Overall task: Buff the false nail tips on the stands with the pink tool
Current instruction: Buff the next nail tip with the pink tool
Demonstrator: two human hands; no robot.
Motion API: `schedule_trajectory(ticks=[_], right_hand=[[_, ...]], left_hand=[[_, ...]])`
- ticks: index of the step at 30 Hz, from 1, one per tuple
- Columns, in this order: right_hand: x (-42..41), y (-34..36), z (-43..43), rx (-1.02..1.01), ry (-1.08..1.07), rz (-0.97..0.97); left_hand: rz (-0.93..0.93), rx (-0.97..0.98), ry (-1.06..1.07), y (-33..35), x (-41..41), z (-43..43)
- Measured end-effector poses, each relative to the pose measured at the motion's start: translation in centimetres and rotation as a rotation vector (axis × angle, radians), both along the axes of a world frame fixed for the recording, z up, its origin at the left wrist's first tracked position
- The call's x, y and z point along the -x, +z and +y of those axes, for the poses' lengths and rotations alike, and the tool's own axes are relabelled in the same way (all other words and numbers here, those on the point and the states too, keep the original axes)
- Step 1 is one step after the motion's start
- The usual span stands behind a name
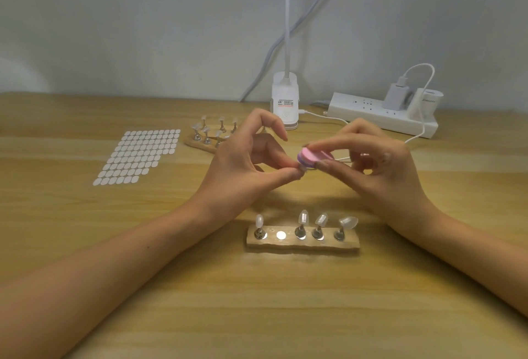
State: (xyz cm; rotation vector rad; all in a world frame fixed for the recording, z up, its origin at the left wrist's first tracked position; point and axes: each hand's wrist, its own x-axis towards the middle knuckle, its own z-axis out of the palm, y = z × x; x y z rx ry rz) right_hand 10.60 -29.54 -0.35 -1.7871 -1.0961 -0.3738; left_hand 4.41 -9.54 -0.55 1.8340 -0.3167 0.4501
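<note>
At the frame's centre, a pink-and-purple oval buffing block is gripped by the right hand, just above a small stand-mounted false nail tip pinched by the left hand. Below them, four pale nail tips are held upright on a wooden strip base.

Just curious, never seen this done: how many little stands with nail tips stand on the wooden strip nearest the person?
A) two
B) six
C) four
C: four stands rise from the near wooden strip, while its second spot from the left is bare.
</note>
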Motion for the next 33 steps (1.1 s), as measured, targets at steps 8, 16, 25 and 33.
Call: schedule_trajectory(ticks=[8, 16, 25, 33], right_hand=[[-0.01, 0.06, 0.04, 0.007, -0.002, -0.023], [0.17, 0.01, 0.09, 0.032, 0.041, -0.059], [0.01, -0.05, 0.06, 0.033, 0.045, -0.019], [-0.12, 0.01, 0.08, -0.003, -0.013, 0.023]], left_hand=[[-0.012, 0.003, -0.01, 0.05, -0.02, -0.03], [-0.01, 0.014, -0.026, 0.05, -0.07, -0.09], [-0.007, 0.008, -0.03, -0.06, -0.09, -0.04], [-0.014, 0.012, -0.028, -0.12, -0.17, 0.05]])
